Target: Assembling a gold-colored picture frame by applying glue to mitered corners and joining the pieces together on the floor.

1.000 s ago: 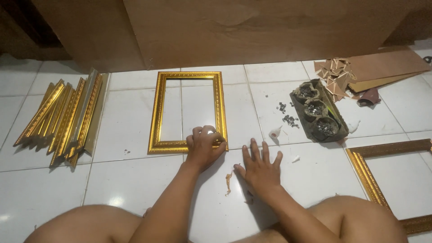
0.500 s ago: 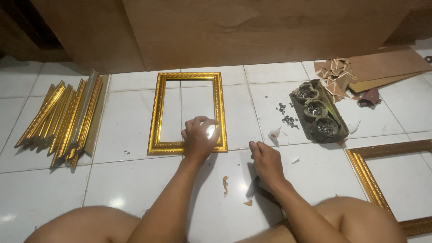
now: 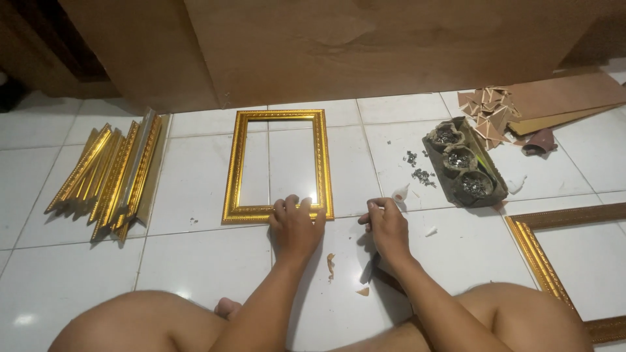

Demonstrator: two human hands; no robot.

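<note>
A gold rectangular picture frame (image 3: 238, 163) lies flat on the white tiled floor in front of me. My left hand (image 3: 297, 225) lies on its near rail by the right corner, fingers curled over the moulding. To the right, my right hand (image 3: 388, 228) hovers just above the floor with its fingers curled in. I see nothing in it. A small white bottle (image 3: 400, 193) lies on the tile just beyond its fingertips. My bare knees fill the bottom of the view.
A bundle of gold moulding strips (image 3: 111, 173) lies at the left. A dark tray (image 3: 492, 176) with three cups of small metal bits sits at the right, with loose bits beside it. A larger gold frame (image 3: 541, 261) lies near my right knee. Wooden boards stand behind.
My right hand has lifted from lying flat and spread on the floor, moved forward to the right, and curled its fingers. My left hand has stayed on the frame's near rail.
</note>
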